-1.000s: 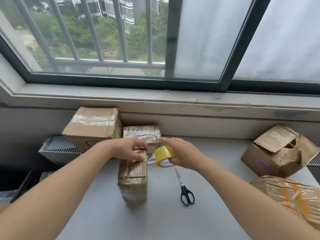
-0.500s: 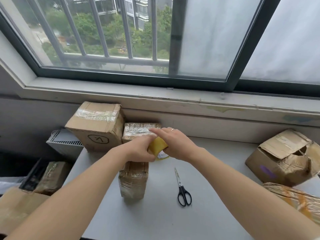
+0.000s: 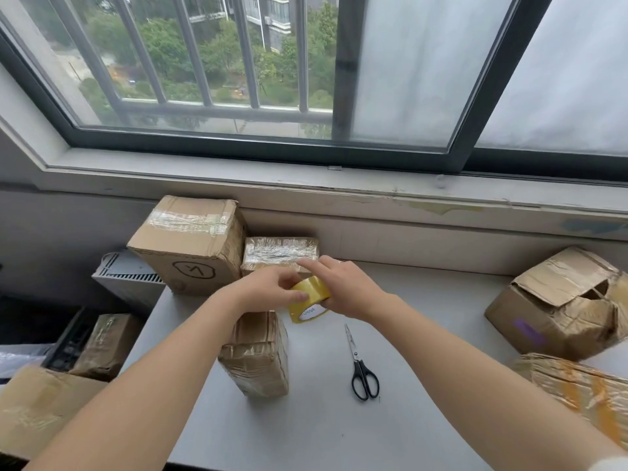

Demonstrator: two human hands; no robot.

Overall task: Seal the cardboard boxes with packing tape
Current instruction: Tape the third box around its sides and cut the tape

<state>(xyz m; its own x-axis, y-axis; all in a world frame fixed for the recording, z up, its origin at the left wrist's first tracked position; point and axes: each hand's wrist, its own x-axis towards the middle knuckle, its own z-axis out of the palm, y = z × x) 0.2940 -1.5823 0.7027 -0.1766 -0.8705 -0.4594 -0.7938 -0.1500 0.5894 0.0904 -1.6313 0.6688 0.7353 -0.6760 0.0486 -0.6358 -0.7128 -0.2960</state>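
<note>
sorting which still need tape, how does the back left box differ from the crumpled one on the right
The back left box has its flaps shut, with tape across the top; the right box has flaps lifted open. The back left box keeps square edges; the right box is crumpled. The back left box has a black mark, the right box a purple one. Both are brown cardboard.

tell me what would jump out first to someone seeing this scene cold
Mid-table, the right hand grips a yellow tape roll while the left hand touches its outer face, just above a small tape-wrapped box. A pair of black scissors lies on the grey table to that box's right, and a crumpled open box sits at the far right.
</note>
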